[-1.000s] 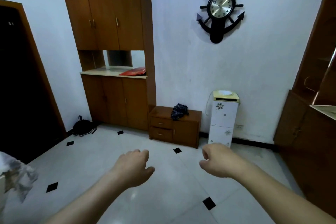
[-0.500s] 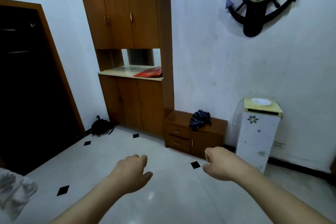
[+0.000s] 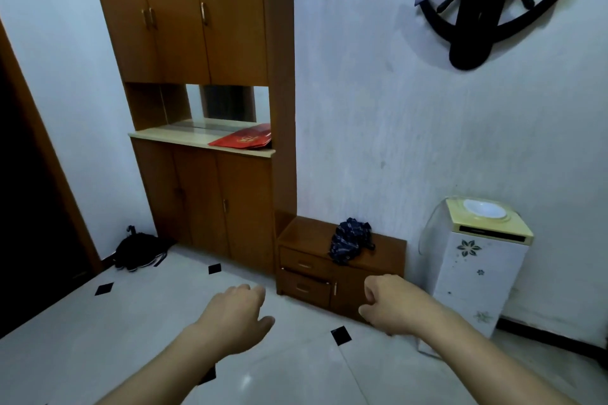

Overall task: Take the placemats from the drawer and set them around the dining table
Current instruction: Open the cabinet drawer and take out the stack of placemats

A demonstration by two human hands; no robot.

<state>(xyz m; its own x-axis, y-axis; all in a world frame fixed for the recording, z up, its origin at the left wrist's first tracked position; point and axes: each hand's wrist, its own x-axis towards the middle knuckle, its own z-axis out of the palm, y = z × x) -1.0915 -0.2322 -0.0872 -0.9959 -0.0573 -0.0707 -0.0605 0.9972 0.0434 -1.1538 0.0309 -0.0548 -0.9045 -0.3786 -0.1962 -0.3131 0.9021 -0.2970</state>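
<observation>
A low wooden cabinet [image 3: 309, 237] stands against the white wall, with two drawers on its left side: the upper drawer [image 3: 304, 264] and the lower drawer [image 3: 304, 288], both shut. My left hand [image 3: 235, 314] hangs over the floor in front of it, fingers loosely curled, holding nothing. My right hand [image 3: 393, 304] is level with the cabinet's right door, also loosely curled and empty. No placemats or dining table are in view.
A dark cloth bundle [image 3: 350, 238] lies on the low cabinet. A tall wooden cupboard [image 3: 197, 43] stands to the left, with a red folder [image 3: 245, 138] on its counter. A white water dispenser [image 3: 477, 263] stands right. A black bag [image 3: 138, 250] sits by the dark doorway.
The view has moved closer to the low cabinet and turned left; the cabinet now looks larger. Both hands stay raised in front, empty.
</observation>
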